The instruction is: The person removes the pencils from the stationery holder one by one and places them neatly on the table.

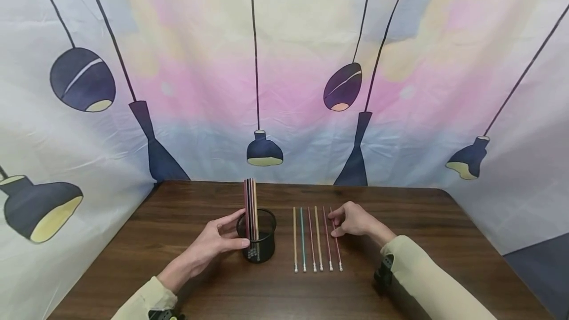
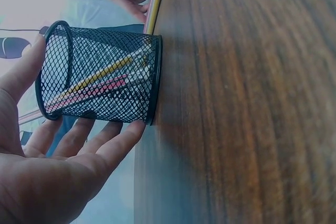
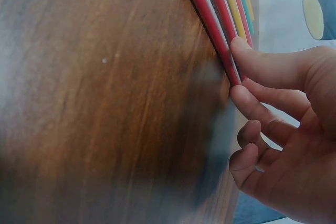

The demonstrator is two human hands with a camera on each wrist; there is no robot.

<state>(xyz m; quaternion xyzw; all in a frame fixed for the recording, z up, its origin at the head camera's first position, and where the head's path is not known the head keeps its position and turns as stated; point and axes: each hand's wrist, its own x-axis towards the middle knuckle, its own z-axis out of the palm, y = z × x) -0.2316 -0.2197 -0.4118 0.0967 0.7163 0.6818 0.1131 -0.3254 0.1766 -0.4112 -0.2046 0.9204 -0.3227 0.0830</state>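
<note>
A black mesh pencil holder (image 1: 265,251) stands upright on the table, with several pencils (image 1: 250,206) leaning at its left side. My left hand (image 1: 208,245) holds the holder from the left, thumb in front and fingers behind; in the left wrist view the fingertips touch the mesh (image 2: 105,43). To the right, several pencils lie side by side, among them a yellow pencil (image 1: 295,241) and a blue pencil (image 1: 303,241). My right hand (image 1: 357,220) pinches the rightmost red pencil (image 1: 337,251) near its far end, thumb and fingertips on either side.
The brown wooden table (image 1: 186,221) ends at a cloth backdrop (image 1: 298,88) printed with hanging lamps. White eraser ends of the pencils in the row point toward me.
</note>
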